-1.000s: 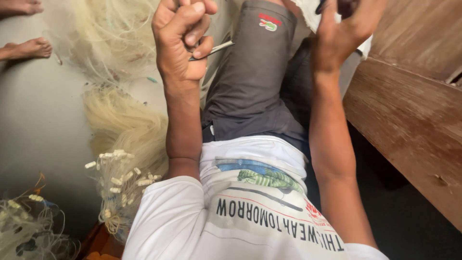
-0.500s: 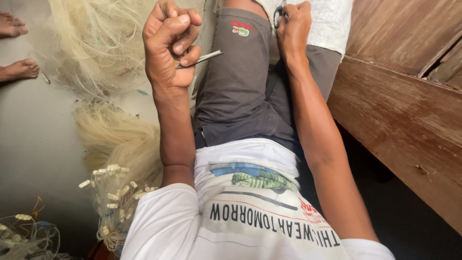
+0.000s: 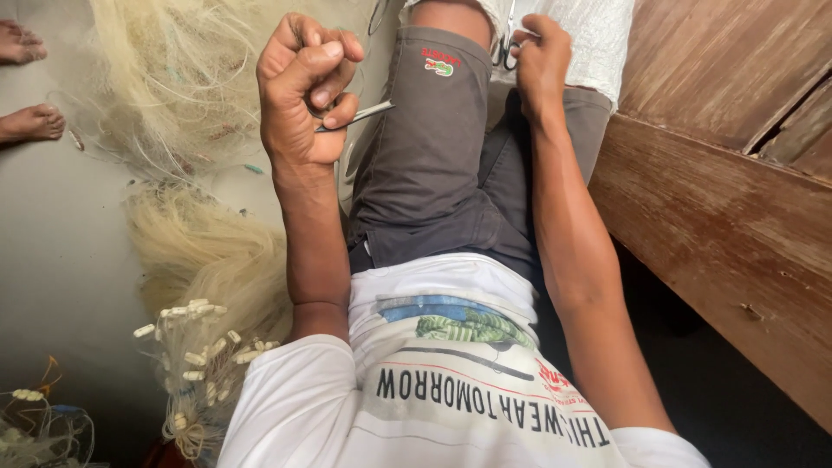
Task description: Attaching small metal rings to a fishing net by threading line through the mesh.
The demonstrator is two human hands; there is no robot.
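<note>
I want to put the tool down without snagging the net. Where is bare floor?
Bare floor lies left of the net pile, below another person's feet. Crowded: floats beside the left hand's arm; right hand is hemmed by wooden planks.

The left hand (image 3: 303,91) is gripping a thin netting needle (image 3: 360,114) in a closed fist above the grey shorts (image 3: 433,165). The right hand (image 3: 539,65) is holding scissors (image 3: 505,52) farther off. Pale fishing net (image 3: 173,95) is lying heaped at left.
</note>
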